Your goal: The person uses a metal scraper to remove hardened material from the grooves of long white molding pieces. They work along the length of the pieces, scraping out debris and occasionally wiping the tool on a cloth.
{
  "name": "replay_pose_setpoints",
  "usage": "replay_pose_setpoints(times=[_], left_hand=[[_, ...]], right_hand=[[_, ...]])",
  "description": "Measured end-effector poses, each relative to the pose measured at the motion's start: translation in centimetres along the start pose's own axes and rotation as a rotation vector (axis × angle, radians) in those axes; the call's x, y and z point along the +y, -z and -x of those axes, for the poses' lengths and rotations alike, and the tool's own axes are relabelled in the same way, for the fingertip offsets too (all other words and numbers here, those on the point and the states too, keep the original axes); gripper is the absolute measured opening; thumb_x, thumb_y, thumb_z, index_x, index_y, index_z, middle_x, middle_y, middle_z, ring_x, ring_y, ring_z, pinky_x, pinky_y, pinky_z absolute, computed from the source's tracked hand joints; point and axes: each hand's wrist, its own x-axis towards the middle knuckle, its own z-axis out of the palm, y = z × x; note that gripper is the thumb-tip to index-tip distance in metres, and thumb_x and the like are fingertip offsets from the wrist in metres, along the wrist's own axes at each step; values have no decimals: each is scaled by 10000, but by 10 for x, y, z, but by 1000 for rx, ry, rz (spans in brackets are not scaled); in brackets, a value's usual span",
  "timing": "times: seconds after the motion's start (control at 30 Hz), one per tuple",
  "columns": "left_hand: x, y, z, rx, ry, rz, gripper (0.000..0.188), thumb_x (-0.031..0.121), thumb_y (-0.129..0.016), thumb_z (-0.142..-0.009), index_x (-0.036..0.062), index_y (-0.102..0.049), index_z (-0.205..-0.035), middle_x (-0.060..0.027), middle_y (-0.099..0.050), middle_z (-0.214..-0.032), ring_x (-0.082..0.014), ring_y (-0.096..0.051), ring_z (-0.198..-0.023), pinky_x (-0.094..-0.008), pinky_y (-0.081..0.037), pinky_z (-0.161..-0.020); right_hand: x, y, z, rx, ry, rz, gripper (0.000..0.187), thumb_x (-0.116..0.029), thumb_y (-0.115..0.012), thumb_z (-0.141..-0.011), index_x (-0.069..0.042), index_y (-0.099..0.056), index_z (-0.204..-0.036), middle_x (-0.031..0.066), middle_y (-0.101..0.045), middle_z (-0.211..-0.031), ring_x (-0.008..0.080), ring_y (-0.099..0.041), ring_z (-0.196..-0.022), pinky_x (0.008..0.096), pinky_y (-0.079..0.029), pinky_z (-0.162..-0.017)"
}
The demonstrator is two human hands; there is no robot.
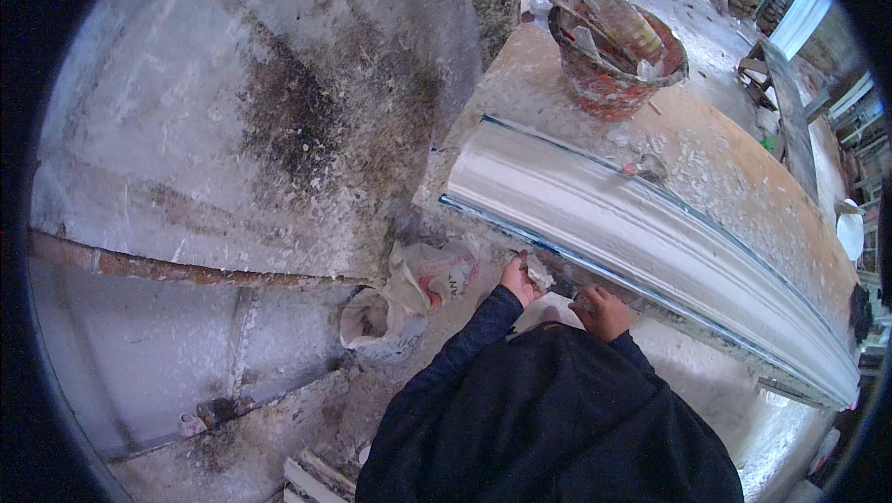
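Observation:
My left hand [518, 283] is closed around a ragged whitish lump [539, 273], which looks like plaster-coated material, at the near edge of the bench. To its right, my right hand [604, 313] has its fingers curled close to the same edge; what they hold, if anything, is hidden. Just beyond both hands lies a long white ribbed moulding [604, 210], bordered by blue-edged strips [548, 245]. It runs from the bench's left end toward the right.
A plaster-crusted red bucket [609, 90] holding a clear plastic bottle [604, 6] stands at the bench's far side. Open sacks [372, 317] sit on the floor to my left, below a stained wall [232, 113]. Plaster crumbs cover the wooden bench top [734, 145].

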Motion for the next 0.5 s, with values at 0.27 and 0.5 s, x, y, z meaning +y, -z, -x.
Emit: replay_pose_setpoints(times=[0.27,0.5], left_hand=[[5,-5,31,16,136,11,324,422,-537,-802,102,-552,-848,-42,-574,-721,-230,-550,-592,-363,-491,-552],[22,111,54,163,-246,161,167,241,-550,-802,77,-556,-771,-39,-540,-660,-189,-526,-533,-303,-445,-480]], right_hand=[[-19,41,7,49,16,42,291,-272,-696,-688,-150,-601,-934,89,-609,-872,286,-604,-751,369,-482,-608],[-16,40,5,169,-54,-193,310,-179,-725,-682,-95,-612,-958,93,-623,-891,236,-613,-780,310,-483,-656]])
